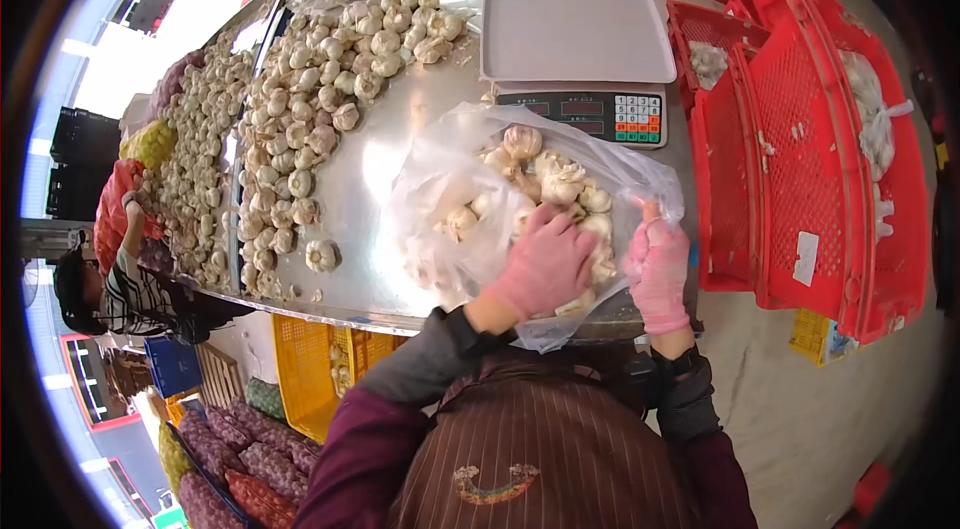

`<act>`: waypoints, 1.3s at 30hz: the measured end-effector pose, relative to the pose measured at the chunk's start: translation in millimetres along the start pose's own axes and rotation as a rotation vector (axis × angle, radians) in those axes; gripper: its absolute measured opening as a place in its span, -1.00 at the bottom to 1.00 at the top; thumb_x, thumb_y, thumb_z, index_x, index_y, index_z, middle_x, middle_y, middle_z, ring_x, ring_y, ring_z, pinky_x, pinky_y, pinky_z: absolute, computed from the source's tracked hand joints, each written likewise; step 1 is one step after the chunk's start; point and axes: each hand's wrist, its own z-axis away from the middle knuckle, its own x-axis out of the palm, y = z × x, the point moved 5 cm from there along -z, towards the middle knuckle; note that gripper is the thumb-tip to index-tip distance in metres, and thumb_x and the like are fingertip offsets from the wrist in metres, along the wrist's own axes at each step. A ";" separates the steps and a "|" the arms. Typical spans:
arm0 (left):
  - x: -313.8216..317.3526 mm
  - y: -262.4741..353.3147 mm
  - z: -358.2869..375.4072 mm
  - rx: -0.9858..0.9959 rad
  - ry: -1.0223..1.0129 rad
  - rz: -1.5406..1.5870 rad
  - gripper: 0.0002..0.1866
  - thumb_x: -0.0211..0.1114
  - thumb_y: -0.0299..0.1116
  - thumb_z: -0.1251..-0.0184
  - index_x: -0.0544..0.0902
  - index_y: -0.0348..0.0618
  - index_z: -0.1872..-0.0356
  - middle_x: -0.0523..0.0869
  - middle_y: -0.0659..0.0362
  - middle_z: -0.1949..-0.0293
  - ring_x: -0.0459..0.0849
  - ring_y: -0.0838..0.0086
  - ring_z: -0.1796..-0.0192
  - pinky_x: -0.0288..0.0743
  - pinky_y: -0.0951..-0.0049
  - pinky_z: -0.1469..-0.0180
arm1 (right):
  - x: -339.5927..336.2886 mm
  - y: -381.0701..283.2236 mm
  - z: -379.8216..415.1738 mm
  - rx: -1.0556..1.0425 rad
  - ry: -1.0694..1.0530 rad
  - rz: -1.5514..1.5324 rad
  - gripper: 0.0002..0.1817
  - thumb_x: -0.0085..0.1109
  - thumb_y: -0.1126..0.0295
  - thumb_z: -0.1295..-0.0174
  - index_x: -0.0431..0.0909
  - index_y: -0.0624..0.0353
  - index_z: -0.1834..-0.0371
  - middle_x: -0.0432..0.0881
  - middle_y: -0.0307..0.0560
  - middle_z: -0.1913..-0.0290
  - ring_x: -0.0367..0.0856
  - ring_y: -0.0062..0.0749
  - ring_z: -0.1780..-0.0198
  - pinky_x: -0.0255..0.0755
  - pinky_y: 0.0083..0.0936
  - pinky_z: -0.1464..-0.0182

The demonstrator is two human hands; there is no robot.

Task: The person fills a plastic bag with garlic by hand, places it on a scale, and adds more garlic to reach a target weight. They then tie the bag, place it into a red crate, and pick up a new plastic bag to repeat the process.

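Observation:
A clear plastic bag (430,164) of garlic bulbs (560,177) lies open on the metal table in front of me. My left hand (548,264), in a pink glove, reaches in among the bulbs. Its fingers curl down over garlic, with the tips partly hidden. At the bag's right side, my right hand (658,274), gloved in pink too, is closed on the gathered plastic edge. Just beyond the bag stands a digital scale (575,34), its pan bare and its keypad facing me.
Loose garlic (320,79) is heaped along the left of the metal table (375,219). Red crates (800,159) stand at the right. Another person (130,279) works at the far left. A yellow crate (300,369) and filled mesh sacks (250,439) sit below left.

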 end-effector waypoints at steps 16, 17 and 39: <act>-54.5 -119.7 57.9 -0.295 -0.062 0.069 -0.44 0.32 -0.33 0.02 0.51 -0.04 -0.13 0.24 -0.19 -0.34 0.19 -0.13 -0.38 0.16 -0.05 -0.36 | -29.1 18.7 -3.5 -0.004 0.126 -0.117 -0.83 0.02 0.28 -0.36 0.53 0.11 0.21 0.14 -0.48 0.70 0.06 -0.75 0.75 -0.06 -0.67 0.75; -62.9 -113.4 62.4 -0.147 -0.076 -0.103 -0.40 0.30 -0.11 -0.06 0.49 -0.02 -0.18 0.26 -0.25 -0.31 0.21 -0.17 -0.37 0.14 -0.17 -0.31 | -21.3 7.0 -0.1 -0.020 0.030 -0.176 -0.85 0.06 0.30 -0.32 0.53 0.12 0.23 0.18 -0.45 0.67 0.11 -0.72 0.72 0.00 -0.68 0.74; -352.5 -80.2 162.4 0.020 0.159 -0.345 -0.80 0.42 -0.27 -0.06 0.59 -0.10 0.41 0.50 0.22 0.74 0.53 0.34 0.66 0.41 0.40 0.42 | 139.2 -152.0 86.6 -0.583 -0.458 0.287 -0.64 0.08 0.38 -0.32 0.46 0.39 -0.11 0.59 -0.13 0.00 0.51 -0.51 -0.02 0.31 -0.55 -0.15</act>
